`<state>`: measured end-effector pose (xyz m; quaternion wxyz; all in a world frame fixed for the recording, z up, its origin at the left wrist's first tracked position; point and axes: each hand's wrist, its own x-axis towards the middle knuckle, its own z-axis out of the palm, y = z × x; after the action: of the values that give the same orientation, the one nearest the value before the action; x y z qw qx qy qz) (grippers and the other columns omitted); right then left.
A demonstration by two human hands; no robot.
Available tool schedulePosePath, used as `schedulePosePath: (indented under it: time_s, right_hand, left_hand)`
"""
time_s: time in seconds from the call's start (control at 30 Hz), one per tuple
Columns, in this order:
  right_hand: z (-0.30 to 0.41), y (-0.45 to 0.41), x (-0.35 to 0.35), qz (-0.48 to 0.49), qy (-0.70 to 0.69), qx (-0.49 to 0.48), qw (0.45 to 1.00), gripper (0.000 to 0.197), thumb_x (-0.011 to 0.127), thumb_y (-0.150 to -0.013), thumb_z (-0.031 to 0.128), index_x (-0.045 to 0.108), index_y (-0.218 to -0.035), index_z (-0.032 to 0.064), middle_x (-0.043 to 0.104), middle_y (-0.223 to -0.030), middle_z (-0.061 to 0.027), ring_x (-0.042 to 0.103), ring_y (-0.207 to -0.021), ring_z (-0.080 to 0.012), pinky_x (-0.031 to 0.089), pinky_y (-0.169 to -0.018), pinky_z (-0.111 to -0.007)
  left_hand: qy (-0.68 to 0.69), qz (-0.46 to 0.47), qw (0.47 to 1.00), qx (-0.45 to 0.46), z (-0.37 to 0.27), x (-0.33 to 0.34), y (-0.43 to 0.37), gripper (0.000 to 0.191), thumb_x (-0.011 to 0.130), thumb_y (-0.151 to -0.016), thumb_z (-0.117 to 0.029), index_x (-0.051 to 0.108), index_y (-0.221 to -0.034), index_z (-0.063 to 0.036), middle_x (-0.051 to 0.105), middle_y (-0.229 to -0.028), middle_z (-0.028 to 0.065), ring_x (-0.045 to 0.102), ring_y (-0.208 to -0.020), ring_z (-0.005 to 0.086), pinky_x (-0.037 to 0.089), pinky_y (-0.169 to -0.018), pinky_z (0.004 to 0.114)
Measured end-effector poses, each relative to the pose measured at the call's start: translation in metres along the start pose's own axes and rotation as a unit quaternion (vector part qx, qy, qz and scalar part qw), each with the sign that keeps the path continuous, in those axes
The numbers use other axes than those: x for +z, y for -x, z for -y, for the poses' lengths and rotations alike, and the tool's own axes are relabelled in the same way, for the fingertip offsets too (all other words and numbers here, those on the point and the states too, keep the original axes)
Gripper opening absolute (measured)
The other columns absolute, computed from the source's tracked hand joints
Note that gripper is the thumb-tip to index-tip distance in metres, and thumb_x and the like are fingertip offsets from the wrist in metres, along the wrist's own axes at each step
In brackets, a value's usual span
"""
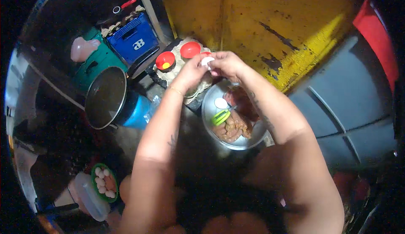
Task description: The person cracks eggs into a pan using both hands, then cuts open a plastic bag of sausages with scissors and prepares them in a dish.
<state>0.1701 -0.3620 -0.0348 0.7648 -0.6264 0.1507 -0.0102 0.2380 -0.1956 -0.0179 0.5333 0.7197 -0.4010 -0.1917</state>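
Both my left hand point(190, 72) and my right hand point(230, 65) pinch a white egg or eggshell point(207, 61) between the fingertips. A red bowl point(206, 54) lies partly hidden behind them. Two more red bowls point(190, 49) rest on a pulp egg tray point(174, 76); the left one holds a yellow yolk point(166, 65). Just below my right hand is a round metal tray point(259, 136). On it are pieces of wet, raw-looking meat point(232, 128), a bright green-handled utensil point(221, 117) and a white egg or shell piece point(220, 103). My right forearm covers part of this tray.
At left stand a dark pot point(106, 98), a blue container point(138, 110), a blue crate point(133, 39) and a green crate point(91, 61). A green basket of several eggs point(101, 183) sits lower left. A yellow panel point(246, 19) and grey panel point(341, 91) bound the far and right sides.
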Motion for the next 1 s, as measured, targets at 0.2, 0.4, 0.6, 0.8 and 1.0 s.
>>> schedulePosePath:
  time_s: [0.2,0.4,0.6,0.8,1.0]
  right_hand:
    - [0.021,-0.101,0.014,0.014,0.201,-0.134,0.970,0.035,0.067,-0.082,0.000,0.067,-0.117,-0.0020,0.071,-0.102,-0.0060,0.066,-0.091,-0.0130,0.054,-0.082,-0.028]
    - [0.006,-0.152,0.021,-0.039,0.492,-0.217,0.842,0.050,0.067,-0.083,0.018,0.061,-0.131,0.0076,0.071,-0.110,-0.0183,0.069,-0.097,-0.0285,0.053,-0.089,-0.036]
    - [-0.009,-0.174,0.009,-0.011,0.520,-0.206,0.829,0.050,0.066,-0.084,0.024,0.060,-0.133,0.0123,0.070,-0.111,-0.0182,0.068,-0.099,-0.0318,0.052,-0.091,-0.039]
    - [-0.017,-0.189,0.009,-0.006,0.564,-0.256,0.785,0.045,0.065,-0.086,0.024,0.061,-0.129,0.0126,0.069,-0.109,-0.0206,0.065,-0.100,-0.0377,0.052,-0.089,-0.044]
    - [-0.025,-0.200,0.003,0.000,0.585,-0.308,0.750,0.038,0.062,-0.089,0.021,0.061,-0.125,0.0116,0.067,-0.106,-0.0219,0.063,-0.097,-0.0407,0.051,-0.087,-0.046]
  left_hand:
    - [-0.182,-0.059,0.981,0.039,0.076,-0.053,-0.093,0.033,0.063,-0.088,-0.019,0.060,-0.115,-0.0005,0.066,-0.111,0.0262,0.063,-0.108,0.0404,0.050,-0.093,0.043]
    - [-0.309,-0.073,0.948,0.017,0.138,-0.064,-0.139,0.039,0.058,-0.089,-0.015,0.057,-0.123,0.0029,0.063,-0.118,0.0292,0.060,-0.113,0.0415,0.047,-0.099,0.047]
    - [-0.338,-0.060,0.939,0.027,0.163,-0.058,-0.150,0.045,0.056,-0.090,-0.014,0.051,-0.130,0.0031,0.061,-0.120,0.0303,0.059,-0.114,0.0438,0.047,-0.100,0.049]
    - [-0.364,-0.069,0.929,-0.008,0.159,-0.063,-0.150,0.042,0.055,-0.090,-0.014,0.051,-0.128,0.0044,0.060,-0.122,0.0314,0.058,-0.115,0.0448,0.046,-0.100,0.049]
    - [-0.388,-0.083,0.918,0.016,0.165,-0.059,-0.154,0.039,0.060,-0.089,-0.017,0.057,-0.124,0.0008,0.061,-0.121,0.0288,0.058,-0.115,0.0436,0.046,-0.100,0.048]
